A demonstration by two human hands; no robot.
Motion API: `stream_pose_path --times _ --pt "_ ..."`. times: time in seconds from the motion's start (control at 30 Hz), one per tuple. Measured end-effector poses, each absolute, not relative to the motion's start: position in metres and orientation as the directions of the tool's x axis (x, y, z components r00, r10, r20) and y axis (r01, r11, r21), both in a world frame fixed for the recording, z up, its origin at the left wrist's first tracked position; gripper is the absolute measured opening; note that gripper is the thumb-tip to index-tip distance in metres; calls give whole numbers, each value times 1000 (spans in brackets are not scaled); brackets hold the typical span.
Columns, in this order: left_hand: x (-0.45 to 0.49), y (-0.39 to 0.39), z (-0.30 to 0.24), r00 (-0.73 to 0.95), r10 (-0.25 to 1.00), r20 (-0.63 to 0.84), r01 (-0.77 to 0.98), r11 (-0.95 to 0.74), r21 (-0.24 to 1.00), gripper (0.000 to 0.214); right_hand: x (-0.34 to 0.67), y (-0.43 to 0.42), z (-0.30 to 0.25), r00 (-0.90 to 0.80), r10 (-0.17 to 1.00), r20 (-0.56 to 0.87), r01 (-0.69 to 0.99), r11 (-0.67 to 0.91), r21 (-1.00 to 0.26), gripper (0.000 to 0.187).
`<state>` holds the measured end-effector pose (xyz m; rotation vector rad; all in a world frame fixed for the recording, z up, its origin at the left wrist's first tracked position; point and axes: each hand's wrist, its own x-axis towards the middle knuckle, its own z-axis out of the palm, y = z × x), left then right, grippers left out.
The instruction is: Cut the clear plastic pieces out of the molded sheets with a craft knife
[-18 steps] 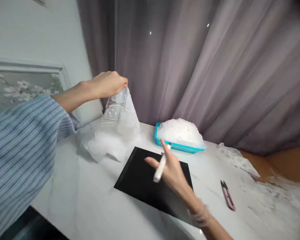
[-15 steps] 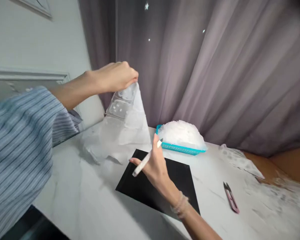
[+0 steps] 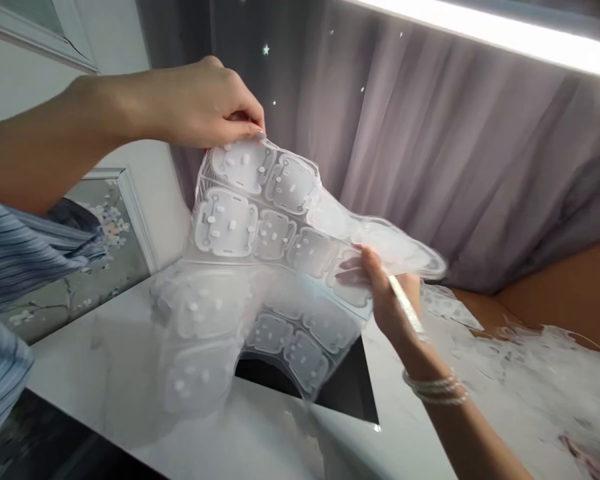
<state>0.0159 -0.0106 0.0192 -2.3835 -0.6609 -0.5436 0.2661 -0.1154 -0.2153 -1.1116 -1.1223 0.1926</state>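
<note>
A floppy translucent plastic sheet [image 3: 275, 233] with rows of embossed rounded-square shapes and small raised pegs hangs between my hands above the table. My left hand [image 3: 205, 103] pinches its upper edge at the left. With thumb and fingers, my right hand [image 3: 393, 303] grips the right part of the sheet and also keeps a slim white pen-like tool [image 3: 406, 308] against the palm. The lower part of the sheet droops, blurred by motion, over a black mat [image 3: 347, 387], partly hiding it.
Clear plastic scraps [image 3: 540, 380] are heaped at the right of the white marble-patterned table [image 3: 115, 360]. Blurred pink snips [image 3: 585, 457] lie at the lower right. A grey curtain [image 3: 430, 147] hangs behind, and a bright lamp bar [image 3: 505, 30] crosses the top right.
My left hand has raised and spread the sheet. My right hand has moved up and right from over the mat and taken hold of it. The sheet now covers the turquoise basket's place.
</note>
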Motion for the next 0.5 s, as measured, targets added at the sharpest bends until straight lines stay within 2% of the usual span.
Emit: stream_pose_path --times 0.1,0.17,0.23,0.3,0.37,0.43,0.5 --pt "11 -13 17 739 359 570 613 -709 -348 52 284 -134 -195 491 685 538 206 508 -836 41" --pt "5 -11 17 712 450 539 660 -691 -294 58 293 -142 -183 465 700 542 231 495 -838 38" --pt "0 -5 15 731 544 413 667 -699 -260 61 298 -149 -165 419 704 573 326 472 -819 31" --pt "1 -1 4 791 562 243 606 -776 -177 60 298 -154 -142 336 716 612 411 473 -779 23" --pt "12 -5 -19 874 461 153 465 -885 13 64 293 -158 -116 217 747 628 482 478 -735 19" --pt "33 -21 -55 936 286 207 223 -933 282 74 286 -160 -93 113 789 605 571 446 -689 15" --pt "62 -44 -95 950 134 281 -40 -843 537 80 279 -162 -75 70 819 569 682 377 -626 19"
